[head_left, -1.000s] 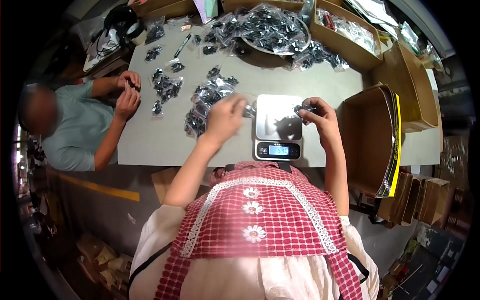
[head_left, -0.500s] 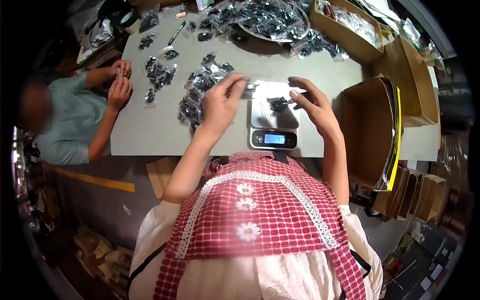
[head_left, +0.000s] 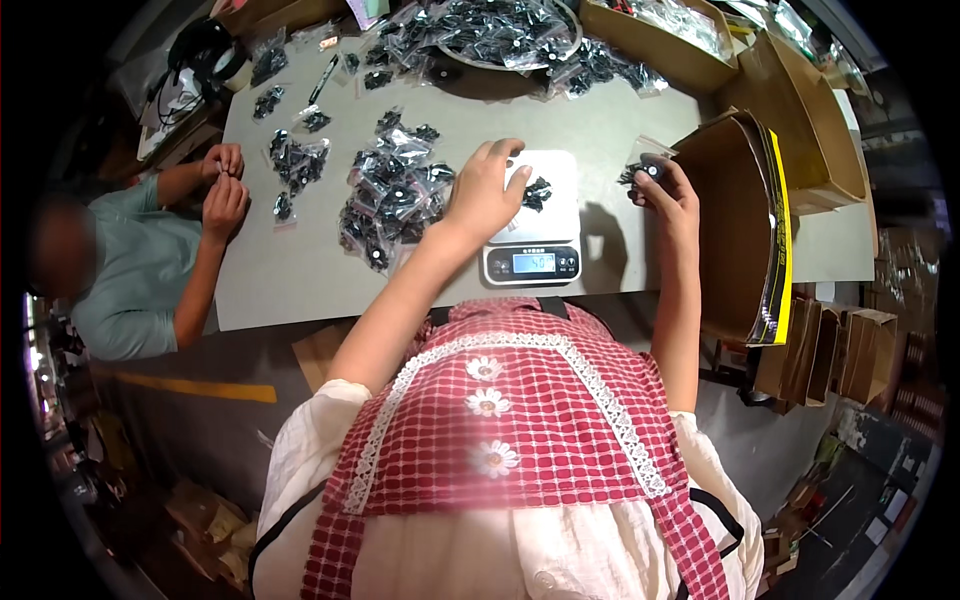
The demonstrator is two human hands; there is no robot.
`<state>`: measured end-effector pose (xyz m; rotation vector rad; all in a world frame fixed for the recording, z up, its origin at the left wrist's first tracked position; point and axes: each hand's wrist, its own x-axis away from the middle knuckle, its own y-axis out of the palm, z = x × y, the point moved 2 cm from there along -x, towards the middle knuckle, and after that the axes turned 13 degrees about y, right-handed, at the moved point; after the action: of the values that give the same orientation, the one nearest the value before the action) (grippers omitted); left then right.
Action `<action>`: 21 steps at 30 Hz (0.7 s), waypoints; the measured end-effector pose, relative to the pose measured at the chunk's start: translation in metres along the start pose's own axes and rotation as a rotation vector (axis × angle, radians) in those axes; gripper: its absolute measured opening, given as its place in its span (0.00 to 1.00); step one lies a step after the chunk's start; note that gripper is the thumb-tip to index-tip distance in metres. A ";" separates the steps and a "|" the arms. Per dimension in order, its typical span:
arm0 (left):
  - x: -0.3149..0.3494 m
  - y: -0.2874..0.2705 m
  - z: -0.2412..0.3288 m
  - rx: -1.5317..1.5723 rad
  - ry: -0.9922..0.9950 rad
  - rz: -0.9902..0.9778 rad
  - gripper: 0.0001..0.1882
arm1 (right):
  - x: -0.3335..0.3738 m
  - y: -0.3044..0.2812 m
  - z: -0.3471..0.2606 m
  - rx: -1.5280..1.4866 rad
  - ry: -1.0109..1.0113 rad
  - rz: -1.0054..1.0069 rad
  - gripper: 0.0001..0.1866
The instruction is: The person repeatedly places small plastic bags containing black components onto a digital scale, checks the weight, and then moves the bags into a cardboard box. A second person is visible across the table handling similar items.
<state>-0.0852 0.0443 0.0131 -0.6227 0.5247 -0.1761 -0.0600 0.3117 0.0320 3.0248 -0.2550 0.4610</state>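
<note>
A white digital scale with a lit display stands on the table in front of me. On its plate lies a small clear bag of black parts. My left hand reaches over the plate's left side, thumb and fingers apart beside that bag. Off to the right of the scale, my right hand pinches another clear bag of black parts above the table, close to an open cardboard box. Left of the scale is a pile of similar filled bags.
A large round tray heaped with bagged black parts sits at the back. More cardboard boxes line the right edge. At the left, a co-worker handles something small, near a smaller group of bags and a pen.
My right hand has moved right, away from the scale, with a bag now in it. My left hand has come over the plate, and the bag it carried appears to lie there.
</note>
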 end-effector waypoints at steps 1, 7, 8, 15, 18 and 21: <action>0.002 0.002 -0.001 -0.031 0.004 -0.018 0.18 | 0.000 -0.003 0.002 -0.008 -0.009 0.013 0.19; 0.003 0.013 -0.001 -0.159 0.183 0.005 0.22 | 0.000 -0.005 0.008 -0.023 -0.034 -0.029 0.20; 0.003 0.014 0.000 -0.169 0.185 -0.001 0.23 | 0.000 -0.005 0.009 -0.014 -0.024 -0.014 0.20; 0.008 0.023 0.001 -0.161 0.123 -0.073 0.25 | -0.004 -0.003 0.015 -0.028 -0.006 -0.014 0.21; 0.010 0.023 0.004 -0.226 0.172 -0.068 0.26 | -0.001 0.003 0.010 -0.024 0.000 0.003 0.21; 0.017 0.024 0.007 -0.362 0.204 -0.232 0.27 | -0.004 0.011 0.016 -0.014 0.029 -0.090 0.22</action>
<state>-0.0675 0.0619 -0.0036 -1.0271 0.6879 -0.3712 -0.0612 0.3002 0.0158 2.9986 -0.1190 0.4926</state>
